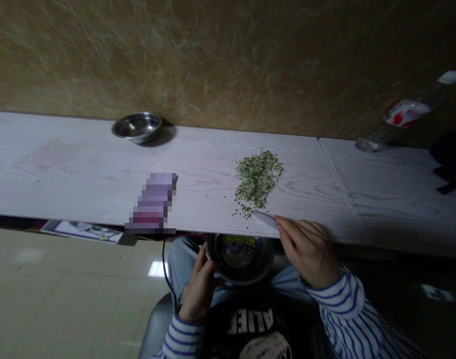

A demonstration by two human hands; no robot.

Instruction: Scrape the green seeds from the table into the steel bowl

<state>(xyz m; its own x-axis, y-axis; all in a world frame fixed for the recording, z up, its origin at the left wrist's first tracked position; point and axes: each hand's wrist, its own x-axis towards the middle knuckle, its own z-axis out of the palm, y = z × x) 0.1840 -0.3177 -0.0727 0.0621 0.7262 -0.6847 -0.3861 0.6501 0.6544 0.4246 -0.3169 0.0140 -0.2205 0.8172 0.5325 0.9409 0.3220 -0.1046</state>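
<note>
My left hand [198, 289] grips the side of a metal bowl [263, 271], which is tucked just under the table's front edge. Some small green grains [238, 241] lie inside that bowl. On the tabletop above it is a loose patch of the same green grains [258, 179], with a few strays toward the edge. Pinched in my right hand [306, 249] is a thin, pale, flat card [265, 219]. Its tip touches or nearly touches the near side of the patch; its exact kind is unclear.
A second metal bowl [137, 127] stands by the wall. Left of the grains, a pixelated phone-like object [155, 202] lies near the front edge, with a cable below. A clear plastic bottle [395, 119] and a dark object [452, 159] are at the right. The pale table [63, 164] is narrow.
</note>
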